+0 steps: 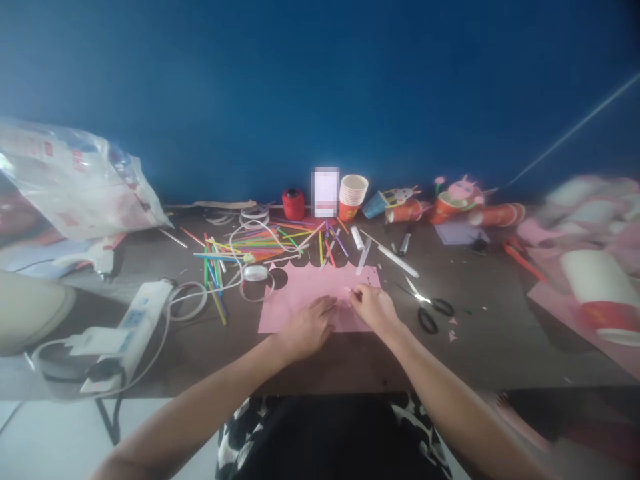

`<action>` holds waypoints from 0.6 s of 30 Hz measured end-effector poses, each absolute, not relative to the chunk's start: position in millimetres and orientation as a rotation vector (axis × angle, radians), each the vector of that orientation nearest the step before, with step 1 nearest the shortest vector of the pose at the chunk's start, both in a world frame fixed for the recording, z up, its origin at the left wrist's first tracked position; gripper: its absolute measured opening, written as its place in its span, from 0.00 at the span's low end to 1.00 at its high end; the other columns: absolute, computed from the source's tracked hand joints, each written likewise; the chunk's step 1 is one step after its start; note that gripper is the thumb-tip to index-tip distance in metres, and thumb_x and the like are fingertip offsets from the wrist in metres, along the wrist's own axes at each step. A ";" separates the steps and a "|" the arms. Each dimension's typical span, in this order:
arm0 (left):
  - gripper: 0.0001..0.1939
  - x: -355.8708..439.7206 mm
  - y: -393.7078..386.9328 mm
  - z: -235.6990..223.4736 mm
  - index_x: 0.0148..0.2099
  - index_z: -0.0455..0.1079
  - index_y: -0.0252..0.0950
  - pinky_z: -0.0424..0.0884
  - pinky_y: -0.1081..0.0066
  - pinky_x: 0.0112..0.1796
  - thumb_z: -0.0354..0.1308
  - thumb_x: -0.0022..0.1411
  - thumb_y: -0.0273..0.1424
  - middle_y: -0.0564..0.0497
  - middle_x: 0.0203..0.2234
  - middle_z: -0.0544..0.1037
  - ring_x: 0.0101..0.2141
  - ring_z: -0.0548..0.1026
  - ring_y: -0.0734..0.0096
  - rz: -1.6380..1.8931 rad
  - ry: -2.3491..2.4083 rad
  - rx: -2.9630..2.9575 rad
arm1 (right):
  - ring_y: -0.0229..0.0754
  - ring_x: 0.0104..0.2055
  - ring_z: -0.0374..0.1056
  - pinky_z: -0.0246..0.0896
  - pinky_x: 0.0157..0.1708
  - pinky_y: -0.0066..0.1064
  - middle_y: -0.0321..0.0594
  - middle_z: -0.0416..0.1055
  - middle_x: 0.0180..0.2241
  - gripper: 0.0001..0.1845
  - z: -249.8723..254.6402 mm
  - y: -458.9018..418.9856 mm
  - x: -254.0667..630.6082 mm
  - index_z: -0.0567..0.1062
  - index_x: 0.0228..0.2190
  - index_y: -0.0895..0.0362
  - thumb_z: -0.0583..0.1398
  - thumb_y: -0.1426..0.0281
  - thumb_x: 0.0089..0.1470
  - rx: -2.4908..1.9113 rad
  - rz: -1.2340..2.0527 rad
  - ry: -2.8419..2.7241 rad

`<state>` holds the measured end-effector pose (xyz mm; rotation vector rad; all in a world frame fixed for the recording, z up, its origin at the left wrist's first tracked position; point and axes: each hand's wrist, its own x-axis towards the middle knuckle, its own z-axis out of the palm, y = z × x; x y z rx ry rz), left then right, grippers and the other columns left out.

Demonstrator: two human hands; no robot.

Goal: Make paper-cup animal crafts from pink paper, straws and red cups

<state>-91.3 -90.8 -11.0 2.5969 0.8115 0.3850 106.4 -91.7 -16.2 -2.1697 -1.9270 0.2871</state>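
Note:
A pink paper sheet (300, 293) with a scalloped top edge lies flat on the dark table (350, 363) in front of me. My left hand (305, 327) rests on the sheet with fingers curled down onto it. My right hand (373, 307) sits beside it at the sheet's right part, fingertips pinched together on a small pink piece or fold. Black-handled scissors (430, 308) lie open just right of my right hand.
Coloured sticks (260, 247) lie scattered behind the sheet, with a red thread spool (293, 203), a paper cup stack (353, 195) and cup crafts (450, 203). A white power strip (137, 320) with cables lies left. A plastic bag (75, 177) sits far left, cups far right.

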 end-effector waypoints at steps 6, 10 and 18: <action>0.30 -85.2 -87.5 -22.5 0.62 0.55 0.32 0.57 0.54 0.57 0.52 0.60 0.37 0.40 0.59 0.60 0.60 0.54 0.52 0.221 0.855 2.586 | 0.40 0.26 0.69 0.52 0.25 0.28 0.39 0.73 0.24 0.13 -15.9 -94.9 104.1 0.72 0.27 0.56 0.54 0.63 0.56 -2.159 0.189 -1.989; 0.29 -84.6 -88.9 -23.9 0.61 0.55 0.34 0.57 0.56 0.57 0.52 0.60 0.38 0.41 0.58 0.61 0.60 0.55 0.54 0.263 0.862 2.604 | 0.44 0.38 0.67 0.58 0.35 0.30 0.43 0.72 0.33 0.09 -11.9 -100.9 105.2 0.72 0.34 0.56 0.52 0.69 0.57 -1.874 0.103 -2.080; 0.28 -86.3 -87.2 -27.3 0.62 0.54 0.36 0.56 0.54 0.57 0.52 0.60 0.36 0.42 0.58 0.61 0.59 0.56 0.55 0.311 0.891 2.595 | 0.46 0.43 0.63 0.59 0.45 0.36 0.43 0.69 0.37 0.10 -6.7 -113.4 112.4 0.72 0.38 0.55 0.54 0.73 0.55 -1.671 0.255 -2.181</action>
